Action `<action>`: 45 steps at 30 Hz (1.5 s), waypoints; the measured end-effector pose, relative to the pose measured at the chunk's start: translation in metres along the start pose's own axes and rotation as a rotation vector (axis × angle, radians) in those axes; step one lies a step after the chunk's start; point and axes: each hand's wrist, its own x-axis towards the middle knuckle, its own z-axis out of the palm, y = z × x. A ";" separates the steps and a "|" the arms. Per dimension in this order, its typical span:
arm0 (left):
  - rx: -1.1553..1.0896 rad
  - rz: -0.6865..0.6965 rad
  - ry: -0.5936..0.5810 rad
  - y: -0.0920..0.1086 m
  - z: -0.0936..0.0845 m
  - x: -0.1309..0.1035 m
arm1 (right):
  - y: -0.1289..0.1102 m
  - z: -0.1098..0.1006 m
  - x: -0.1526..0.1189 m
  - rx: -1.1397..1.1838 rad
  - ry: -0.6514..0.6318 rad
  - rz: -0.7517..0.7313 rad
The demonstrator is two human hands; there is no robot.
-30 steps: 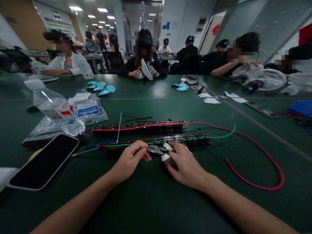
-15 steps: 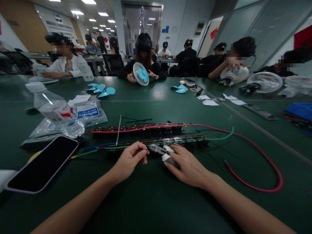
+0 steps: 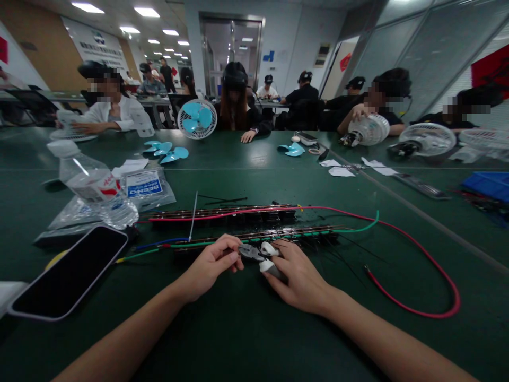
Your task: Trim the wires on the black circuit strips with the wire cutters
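Note:
My right hand (image 3: 300, 273) is wrapped around the white and grey handles of a pair of pliers (image 3: 250, 252). Their metal jaws point left, right up against the fingertips of my left hand (image 3: 218, 261). Thumb and fingers of that hand are pinched together; whatever sits between them is too small to make out. Just behind both hands lies a black strip (image 3: 318, 230) with metal bars, and a green wire (image 3: 358, 230) runs along it. A white cable tie (image 3: 193, 215) stands up from the wires left of my hands. Beyond is a second black strip (image 3: 278, 215).
A thick red cable (image 3: 455, 289) loops on the right. To the left are a phone (image 3: 71, 273), a plastic bottle (image 3: 93, 180) and a plastic bag (image 3: 159, 183). Black cable ties (image 3: 226, 200) lie behind the strips. Across the table, people handle fans (image 3: 198, 119); blue fan blades (image 3: 175, 154) lie there.
The pliers have shifted slightly left, their jaws now meeting my left fingertips. My left hand stays nearly in place. Across the table, a person's fan has moved left and turned to face me.

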 end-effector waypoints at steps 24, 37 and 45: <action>-0.328 -0.076 -0.178 0.001 -0.011 -0.003 | -0.005 0.005 0.006 -0.251 -0.040 -0.071; -0.355 -0.092 -0.206 0.002 -0.014 -0.002 | -0.002 0.008 0.006 -0.246 -0.038 -0.067; -0.370 -0.095 -0.208 0.002 -0.014 -0.001 | 0.001 0.008 0.006 -0.276 -0.028 -0.091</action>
